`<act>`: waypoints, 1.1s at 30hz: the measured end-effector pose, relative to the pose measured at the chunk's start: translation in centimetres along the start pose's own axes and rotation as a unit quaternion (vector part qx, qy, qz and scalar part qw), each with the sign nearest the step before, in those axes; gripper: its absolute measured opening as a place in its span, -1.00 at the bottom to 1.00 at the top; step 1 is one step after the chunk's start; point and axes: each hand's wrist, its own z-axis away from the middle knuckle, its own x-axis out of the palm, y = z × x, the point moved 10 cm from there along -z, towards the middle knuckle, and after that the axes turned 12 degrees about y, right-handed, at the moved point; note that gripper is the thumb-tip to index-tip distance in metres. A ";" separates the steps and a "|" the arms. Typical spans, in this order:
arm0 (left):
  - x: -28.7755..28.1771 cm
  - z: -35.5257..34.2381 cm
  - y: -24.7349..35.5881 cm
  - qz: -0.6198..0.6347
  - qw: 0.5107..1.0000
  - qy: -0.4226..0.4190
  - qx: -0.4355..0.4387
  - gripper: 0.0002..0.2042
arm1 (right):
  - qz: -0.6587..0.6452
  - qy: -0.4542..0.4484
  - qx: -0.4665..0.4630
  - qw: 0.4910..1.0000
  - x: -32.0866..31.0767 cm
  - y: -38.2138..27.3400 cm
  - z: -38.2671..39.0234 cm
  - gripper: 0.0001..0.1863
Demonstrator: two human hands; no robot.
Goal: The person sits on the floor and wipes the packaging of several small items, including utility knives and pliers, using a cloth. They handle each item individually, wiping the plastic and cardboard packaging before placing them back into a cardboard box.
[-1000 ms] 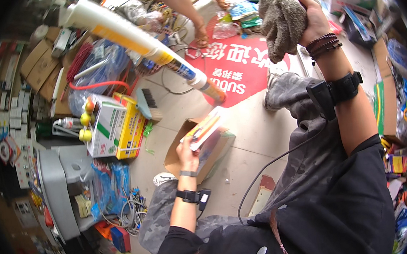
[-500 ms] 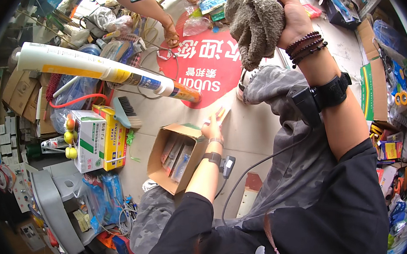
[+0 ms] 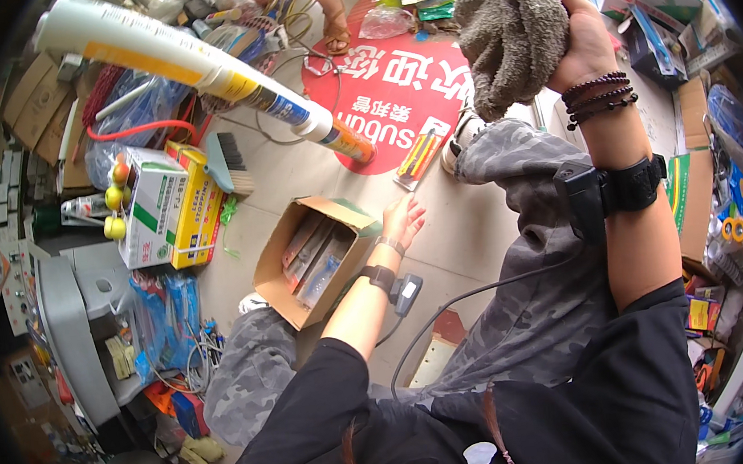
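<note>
My right hand, raised at the upper right, is closed on a crumpled grey towel. My left hand is low over the floor with its fingers apart and nothing in them. Just beyond its fingertips a slim yellow-and-red packet lies at the edge of a round red floor sign. Exactly what the packet contains is too small to tell. Left of my left hand stands an open cardboard box with flat packaged items inside.
A tall white-and-orange tube juts across the upper left. Behind it are a white-and-green carton, a yellow carton and a brush. Another person's hand is at the top. Cluttered goods line both sides; a cable crosses my lap.
My left hand has let go of the yellow-and-red packet, which now lies on the floor, and has drawn back from it. The towel stays in my right hand; the view has shifted.
</note>
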 end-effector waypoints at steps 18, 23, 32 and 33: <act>-27.8 7.2 17.3 -0.541 0.677 0.256 0.428 -0.83 | 0.058 -0.095 0.099 0.989 8.3 7.5 2.9 -0.71; -25.1 6.8 15.6 -0.709 0.502 0.264 0.418 -0.85 | 0.062 -0.119 0.126 0.983 10.0 8.9 3.5 -0.71; -25.3 5.5 15.0 -0.711 0.445 0.294 0.457 -0.84 | 0.107 -0.104 0.097 0.984 10.2 8.9 3.1 -0.69; -25.5 5.4 15.2 -0.710 0.439 0.304 0.459 -0.84 | 0.103 -0.104 0.101 0.984 10.2 9.0 3.1 -0.69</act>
